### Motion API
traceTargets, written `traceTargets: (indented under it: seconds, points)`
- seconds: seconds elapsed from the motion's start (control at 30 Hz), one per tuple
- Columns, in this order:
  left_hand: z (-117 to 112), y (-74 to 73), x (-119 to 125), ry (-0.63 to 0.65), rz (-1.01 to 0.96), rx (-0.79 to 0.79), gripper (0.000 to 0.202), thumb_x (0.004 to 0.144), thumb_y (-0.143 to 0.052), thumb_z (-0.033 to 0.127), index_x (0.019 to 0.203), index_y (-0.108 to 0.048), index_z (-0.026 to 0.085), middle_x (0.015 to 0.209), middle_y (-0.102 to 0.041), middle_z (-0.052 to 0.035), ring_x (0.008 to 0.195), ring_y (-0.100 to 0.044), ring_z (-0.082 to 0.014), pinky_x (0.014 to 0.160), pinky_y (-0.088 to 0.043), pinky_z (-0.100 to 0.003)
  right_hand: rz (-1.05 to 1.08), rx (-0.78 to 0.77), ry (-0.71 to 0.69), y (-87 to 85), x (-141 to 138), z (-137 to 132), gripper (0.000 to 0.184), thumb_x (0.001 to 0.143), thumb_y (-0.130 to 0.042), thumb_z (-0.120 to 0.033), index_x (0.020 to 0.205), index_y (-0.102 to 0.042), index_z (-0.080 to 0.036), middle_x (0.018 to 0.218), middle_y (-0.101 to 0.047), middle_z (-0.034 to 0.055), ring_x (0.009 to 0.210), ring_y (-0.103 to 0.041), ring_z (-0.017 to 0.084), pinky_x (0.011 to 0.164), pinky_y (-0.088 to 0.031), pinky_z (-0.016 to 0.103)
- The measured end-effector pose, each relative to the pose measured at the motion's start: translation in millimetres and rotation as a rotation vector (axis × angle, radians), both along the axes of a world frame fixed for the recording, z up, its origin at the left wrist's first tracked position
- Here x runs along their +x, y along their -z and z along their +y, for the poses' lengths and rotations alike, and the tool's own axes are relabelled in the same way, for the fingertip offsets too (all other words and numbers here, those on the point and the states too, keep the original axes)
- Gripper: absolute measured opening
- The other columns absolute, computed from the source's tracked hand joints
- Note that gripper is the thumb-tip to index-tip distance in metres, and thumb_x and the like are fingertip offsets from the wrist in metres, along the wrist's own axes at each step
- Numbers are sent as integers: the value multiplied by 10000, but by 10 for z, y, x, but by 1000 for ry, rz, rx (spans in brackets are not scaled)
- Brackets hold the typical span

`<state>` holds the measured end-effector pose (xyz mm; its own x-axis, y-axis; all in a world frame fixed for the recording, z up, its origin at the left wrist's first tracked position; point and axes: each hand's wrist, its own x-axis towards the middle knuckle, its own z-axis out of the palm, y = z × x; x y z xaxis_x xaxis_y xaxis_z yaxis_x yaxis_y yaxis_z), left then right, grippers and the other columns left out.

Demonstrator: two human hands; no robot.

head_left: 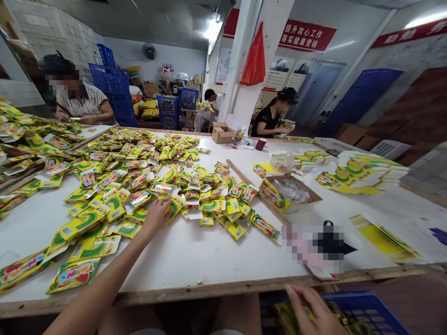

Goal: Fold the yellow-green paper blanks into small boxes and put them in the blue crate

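Note:
My left hand [158,215] reaches into the near edge of a wide heap of small yellow and green printed boxes [115,179]. Its fingers are closed on one small yellow box [176,208]; the thumb is mostly hidden. Many boxes in the heap have white end flaps standing up. Low at the right, below the table edge, my right hand [310,309] hangs over a blue plastic crate [366,309] that has more yellow boxes in it. That hand's fingers are apart and nothing shows between them.
A wooden strip [256,190] crosses the white table [209,260]. Right of it are an open carton [303,193] with clear plastic bags, stacked flat yellow cartons [363,174] and a partly blurred pink item [300,249]. Several people work at tables beyond.

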<state>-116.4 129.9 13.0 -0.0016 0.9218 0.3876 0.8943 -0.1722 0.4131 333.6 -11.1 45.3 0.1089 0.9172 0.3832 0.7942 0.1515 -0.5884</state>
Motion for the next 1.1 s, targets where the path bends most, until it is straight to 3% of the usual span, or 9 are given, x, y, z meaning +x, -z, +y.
traceTargets:
  seconds: [0.23, 0.33, 0.4, 0.5, 0.6, 0.7, 0.8, 0.97, 1.1]
  points:
    - [-120, -5, 233, 53, -34, -23, 347, 738, -703, 191, 1076, -626, 210, 1210, -606, -146, 1181, -514, -357, 975, -420, -514, 285, -142, -442, 149, -1387, 150, 274, 940, -489, -386, 787, -649, -225, 761, -682, 43, 733, -661, 202, 639, -520, 259]
    - [-332, -54, 382, 33, -111, -29, 255, 811, -613, 198, 1065, -622, 190, 1109, -649, -137, 1077, -585, -319, 907, -472, -481, 344, -141, -496, 218, -1734, 219, 191, 944, -486, -281, 860, -647, -222, 820, -680, 35, 763, -661, 189, 682, -521, 262]
    - [-553, -97, 516, 48, -175, -51, 227, 864, -557, 255, 1071, -623, 190, 1038, -683, -108, 970, -640, -269, 826, -522, -407, 340, -87, -477, 299, -1884, 254, 174, 927, -501, -232, 1033, -639, -221, 1015, -683, 68, 912, -663, 210, 767, -529, 295]
    - [-910, -178, 718, 218, -419, -225, 232, 895, -537, 331, 1040, -671, 210, 937, -732, -67, 805, -689, -205, 643, -544, -273, 234, -2, -505, 391, -2028, 299, 435, 856, -587, -172, 1281, -541, -251, 1338, -556, 93, 1261, -494, 290, 998, -430, 440]
    - [-1154, -237, 811, 332, -797, -378, 243, 868, -596, 363, 1006, -701, 193, 951, -748, -88, 873, -700, -229, 728, -548, -300, 190, -19, -536, 392, -2074, 345, 386, 831, -621, -132, 1191, -592, -271, 1237, -631, 63, 1286, -459, 316, 1029, -363, 523]
    - [-1265, -224, 786, 251, -1002, -320, 308, 819, -673, 375, 1064, -648, 191, 1006, -740, -101, 950, -686, -246, 800, -533, -327, 213, -73, -484, 355, -2043, 364, 195, 827, -653, -152, 987, -653, -263, 1020, -706, 49, 1171, -537, 326, 939, -420, 512]
    - [-1315, -162, 758, 174, -1005, -259, 300, 806, -689, 394, 1024, -647, 192, 957, -737, -77, 901, -676, -226, 793, -520, -311, 281, -56, -456, 372, -1997, 334, 145, 842, -654, -213, 973, -670, -272, 1013, -699, 56, 1128, -554, 312, 930, -439, 491]
    - [-1371, 5, 844, 19, -1279, -202, 362, 861, -576, 520, 950, -646, 176, 863, -711, -57, 801, -670, -202, 715, -538, -298, 613, -68, -311, 501, -1995, 292, 421, 862, -627, -345, 1252, -532, -217, 1261, -603, 124, 1099, -601, 266, 874, -521, 393]
    - [-1402, 107, 940, -10, -1450, -230, 460, 874, -485, 610, 998, -607, 185, 926, -720, -67, 796, -688, -207, 699, -558, -317, 877, -232, -406, 466, -2007, 332, 414, 901, -557, -428, 1225, -506, -176, 958, -720, 95, 779, -692, 215, 658, -573, 304]
